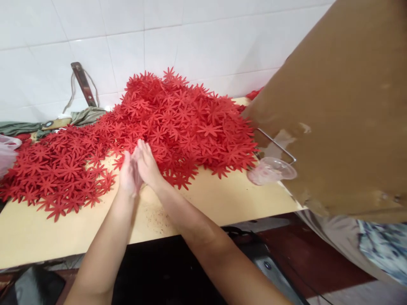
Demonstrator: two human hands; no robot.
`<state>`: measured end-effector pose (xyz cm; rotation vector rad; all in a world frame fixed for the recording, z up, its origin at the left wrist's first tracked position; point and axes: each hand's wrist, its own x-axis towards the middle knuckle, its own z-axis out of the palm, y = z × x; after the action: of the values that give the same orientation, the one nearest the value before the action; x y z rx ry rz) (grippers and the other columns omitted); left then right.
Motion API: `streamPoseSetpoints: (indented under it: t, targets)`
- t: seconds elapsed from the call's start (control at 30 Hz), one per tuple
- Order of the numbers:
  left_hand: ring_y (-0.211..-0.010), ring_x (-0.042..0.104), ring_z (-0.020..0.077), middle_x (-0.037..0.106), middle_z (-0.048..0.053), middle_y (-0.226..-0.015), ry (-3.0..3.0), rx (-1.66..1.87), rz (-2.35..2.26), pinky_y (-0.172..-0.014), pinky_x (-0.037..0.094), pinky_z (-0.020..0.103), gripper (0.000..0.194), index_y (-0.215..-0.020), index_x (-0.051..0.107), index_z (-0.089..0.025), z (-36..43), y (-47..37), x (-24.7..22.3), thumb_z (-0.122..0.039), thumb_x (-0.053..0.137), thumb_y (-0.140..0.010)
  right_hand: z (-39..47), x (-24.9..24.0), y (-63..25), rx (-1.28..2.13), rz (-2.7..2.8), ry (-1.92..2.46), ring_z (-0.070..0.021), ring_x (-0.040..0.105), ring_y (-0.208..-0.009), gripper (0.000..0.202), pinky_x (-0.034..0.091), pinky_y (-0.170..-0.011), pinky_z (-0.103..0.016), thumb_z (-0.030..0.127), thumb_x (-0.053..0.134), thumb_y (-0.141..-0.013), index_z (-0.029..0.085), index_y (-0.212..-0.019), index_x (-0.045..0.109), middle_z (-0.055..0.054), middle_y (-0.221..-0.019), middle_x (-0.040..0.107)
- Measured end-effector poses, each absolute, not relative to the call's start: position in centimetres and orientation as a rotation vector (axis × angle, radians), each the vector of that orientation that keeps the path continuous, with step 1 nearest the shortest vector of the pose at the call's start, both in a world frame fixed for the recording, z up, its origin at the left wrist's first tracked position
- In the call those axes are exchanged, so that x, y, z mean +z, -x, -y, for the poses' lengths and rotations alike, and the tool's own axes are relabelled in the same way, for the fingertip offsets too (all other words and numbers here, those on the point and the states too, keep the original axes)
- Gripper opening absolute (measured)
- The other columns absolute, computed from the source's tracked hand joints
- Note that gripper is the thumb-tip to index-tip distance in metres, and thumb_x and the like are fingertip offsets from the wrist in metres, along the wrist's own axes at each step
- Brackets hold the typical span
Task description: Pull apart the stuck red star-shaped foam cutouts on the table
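Hands (136, 169) between petal piles (190, 127), near table edge (92, 246)

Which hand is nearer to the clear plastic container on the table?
Right. The right hand is well to the left of the container; the left hand, close beside it, is farther left still.

Petals (190, 123) heaped on table (197, 199), against wall (206, 46); smaller spread at left, beside plastic bag (8, 152). Cloth (87, 115) behind spread (strap (84, 84) leaning on wall there). Tub (270, 170) right of heap, near large board (346, 114).
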<state>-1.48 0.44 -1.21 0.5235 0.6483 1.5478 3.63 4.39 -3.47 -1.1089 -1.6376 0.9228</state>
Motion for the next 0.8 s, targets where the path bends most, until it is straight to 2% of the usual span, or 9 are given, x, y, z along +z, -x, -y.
streamPoseSetpoints:
  t: [0.1, 0.17, 0.23, 0.33, 0.43, 0.53, 0.63, 0.73, 0.8]
  targets:
    - [-0.126, 0.053, 0.0185, 0.062, 0.011, -0.129, -0.427, 1.526, -0.785, -0.107, 0.042, 0.031, 0.033, -0.118, 0.058, -0.012, -0.6, 0.8, -1.2, -0.024, 0.048, -0.089, -5.9, -3.6, -4.4, 1.097, 1.289, 1.111, -0.0221, 0.032, -0.142, 0.086, 0.023, -0.119, -0.041, 0.071, 0.016, -0.085, 0.009, -0.137, 0.046, -0.014, -0.146, 0.042]
    - [-0.112, 0.063, 0.0163, 0.068, 0.008, -0.118, -0.389, 1.530, -0.855, -0.097, 0.049, 0.028, 0.035, -0.118, 0.057, -0.014, -0.7, 0.8, -1.3, -0.013, 0.055, -0.084, -6.1, -3.3, -5.0, 1.202, 1.123, 1.090, -0.0226, 0.043, -0.135, 0.086, 0.033, -0.114, -0.038, 0.072, 0.019, -0.084, 0.008, -0.132, 0.050, -0.015, -0.140, 0.050]
    - [-0.096, 0.069, 0.0138, 0.073, 0.006, -0.105, -0.389, 1.528, -0.887, -0.086, 0.053, 0.024, 0.035, -0.116, 0.058, -0.016, -0.9, 1.0, -1.4, -0.008, 0.055, -0.082, -6.0, -2.9, -5.4, 1.279, 1.077, 1.056, -0.0242, 0.050, -0.128, 0.084, 0.041, -0.108, -0.038, 0.073, 0.026, -0.082, 0.009, -0.127, 0.055, -0.016, -0.135, 0.055]
    - [-0.082, 0.071, 0.0118, 0.075, 0.006, -0.090, -0.387, 1.539, -0.947, -0.075, 0.054, 0.019, 0.027, -0.106, 0.062, -0.014, -1.2, 1.6, -1.7, -0.006, 0.052, -0.082, -5.7, -2.8, -5.8, 1.314, 1.135, 1.012, -0.0248, 0.061, -0.114, 0.069, 0.050, -0.098, -0.040, 0.069, 0.041, -0.080, 0.012, -0.112, 0.063, -0.015, -0.119, 0.065]
    - [-0.081, 0.071, 0.0125, 0.075, 0.007, -0.090, -0.407, 1.554, -0.960, -0.075, 0.055, 0.020, 0.022, -0.101, 0.063, -0.013, -1.3, 2.1, -2.0, -0.009, 0.051, -0.084, -5.0, -3.1, -6.8, 1.290, 1.272, 0.954, -0.0211, 0.066, -0.098, 0.051, 0.053, -0.092, -0.039, 0.059, 0.054, -0.078, 0.016, -0.103, 0.066, -0.010, -0.102, 0.071]
    - [-0.078, 0.071, 0.0124, 0.075, 0.006, -0.090, -0.433, 1.541, -0.936, -0.079, 0.057, 0.025, 0.018, -0.101, 0.062, -0.015, -1.4, 2.5, -2.3, -0.019, 0.051, -0.088, -4.0, -3.0, -9.5, 1.164, 1.473, 0.912, -0.0190, 0.067, -0.097, 0.041, 0.053, -0.093, -0.037, 0.051, 0.059, -0.077, 0.018, -0.101, 0.068, -0.008, -0.102, 0.071]
    - [-0.075, 0.071, 0.0125, 0.074, 0.004, -0.085, -0.419, 1.497, -0.913, -0.079, 0.058, 0.030, 0.024, -0.098, 0.061, -0.017, -1.4, 2.6, -2.4, -0.032, 0.044, -0.092, -2.9, -2.0, -14.8, 0.919, 1.649, 1.014, -0.0189, 0.067, -0.098, 0.033, 0.053, -0.091, -0.035, 0.043, 0.060, -0.078, 0.018, -0.096, 0.071, -0.009, -0.105, 0.071]
    - [-0.084, 0.071, 0.0172, 0.072, 0.007, -0.084, -0.355, 1.462, -0.912, -0.080, 0.058, 0.036, 0.035, -0.093, 0.060, -0.016, -1.6, 2.6, -1.8, -0.043, 0.037, -0.093, -2.2, -0.4, -21.9, 0.673, 1.694, 1.306, -0.0168, 0.067, -0.079, 0.025, 0.054, -0.076, -0.033, 0.035, 0.060, -0.079, 0.018, -0.092, 0.072, -0.008, -0.091, 0.073]
    - [-0.086, 0.071, 0.0201, 0.071, 0.009, -0.082, -0.324, 1.470, -0.927, -0.078, 0.059, 0.037, 0.038, -0.088, 0.059, -0.014, -1.7, 2.4, -1.4, -0.046, 0.039, -0.090, -2.0, 0.7, -26.7, 0.553, 1.664, 1.577, -0.0139, 0.061, -0.065, 0.024, 0.050, -0.066, -0.031, 0.032, 0.060, -0.078, 0.015, -0.091, 0.072, -0.008, -0.080, 0.072]
